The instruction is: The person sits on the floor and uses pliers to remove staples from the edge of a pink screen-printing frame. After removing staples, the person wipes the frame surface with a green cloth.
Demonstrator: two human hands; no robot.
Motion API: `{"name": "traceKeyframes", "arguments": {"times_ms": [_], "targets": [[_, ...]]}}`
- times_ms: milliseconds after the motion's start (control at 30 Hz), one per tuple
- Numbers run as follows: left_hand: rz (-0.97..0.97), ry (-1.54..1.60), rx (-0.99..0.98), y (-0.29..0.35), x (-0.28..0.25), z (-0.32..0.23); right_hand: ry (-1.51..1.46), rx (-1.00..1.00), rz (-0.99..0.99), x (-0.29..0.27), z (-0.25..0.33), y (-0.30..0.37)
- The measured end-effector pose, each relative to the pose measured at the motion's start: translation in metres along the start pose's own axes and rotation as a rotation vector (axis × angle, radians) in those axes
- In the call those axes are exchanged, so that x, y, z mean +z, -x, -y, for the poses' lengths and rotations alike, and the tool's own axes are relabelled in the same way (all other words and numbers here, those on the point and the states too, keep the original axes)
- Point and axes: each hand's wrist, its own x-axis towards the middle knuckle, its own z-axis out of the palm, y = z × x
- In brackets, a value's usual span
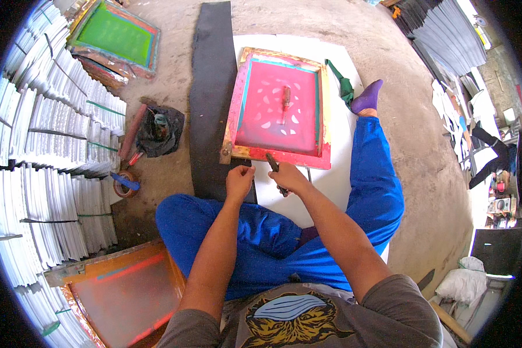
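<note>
Dark tool [274, 167], partly hidden by right hand [288, 177]

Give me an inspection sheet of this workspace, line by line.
Surface: concrete floor with a white sheet and a dark strip.
Job's things: red printing screen in a wooden frame, a squeegee lying on its mesh.
Clutter: green screen, orange screen, black bag, white stacks.
Hands: left hand closed, at the frame's near edge; right hand gripping a dark tool.
Cables: nothing seen.
Surroundings: grey sheets stacked far right.
</note>
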Motion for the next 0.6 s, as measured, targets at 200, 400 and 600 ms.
{"name": "traceKeyframes", "arguments": {"times_ms": [200, 400, 600], "targets": [[0.003, -0.039, 0.056, -0.003, 0.002, 0.003, -0.012, 0.022, 0.032, -0.015, 0.016, -0.002], [-0.003, -0.041, 0.107, -0.012, 0.009, 0.019, 0.089, 0.018, -0.013, -0.016, 0.025, -0.007], [-0.006, -0.014, 0.112, -0.012, 0.010, 0.017, 0.164, 0.101, -0.029, -0.019, 0.050, 0.009]]}}
